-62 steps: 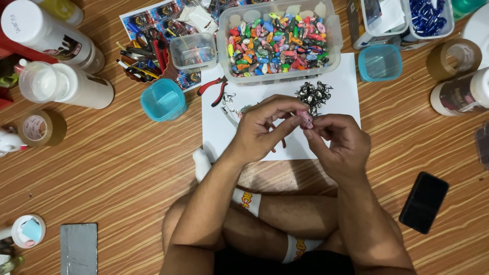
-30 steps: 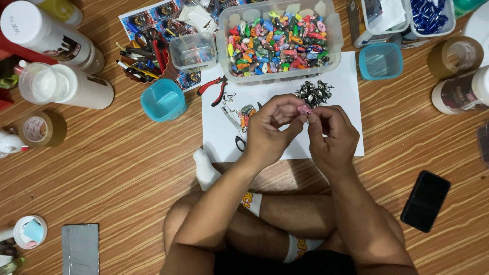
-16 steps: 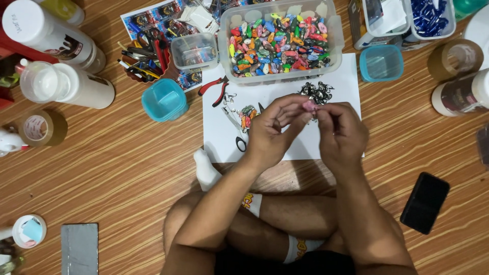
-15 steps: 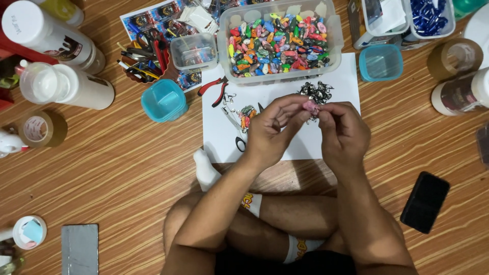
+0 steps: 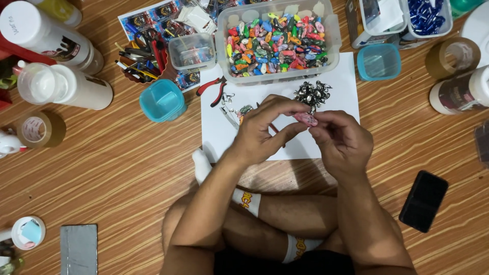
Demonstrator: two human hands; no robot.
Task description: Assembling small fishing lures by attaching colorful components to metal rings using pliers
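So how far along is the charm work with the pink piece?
Done: nothing clearly finished shows. In hand: both hands, left hand and right hand, pinch one pink piece over the white sheet. Left: a full tub of coloured pieces and a pile of metal clasps.

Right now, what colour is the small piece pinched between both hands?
Pink; the small piece shows best in the head view.

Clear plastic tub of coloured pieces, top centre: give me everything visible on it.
The clear rectangular plastic tub has rounded corners, thin see-through walls and no lid on it. It sits upright on the wooden floor, its near edge over the top of the white paper sheet. It is filled nearly to the rim with small oblong pieces in red, pink, green, blue, yellow and orange. A smaller clear plastic box sits against its left side. Neither the left hand nor the right hand touches it.
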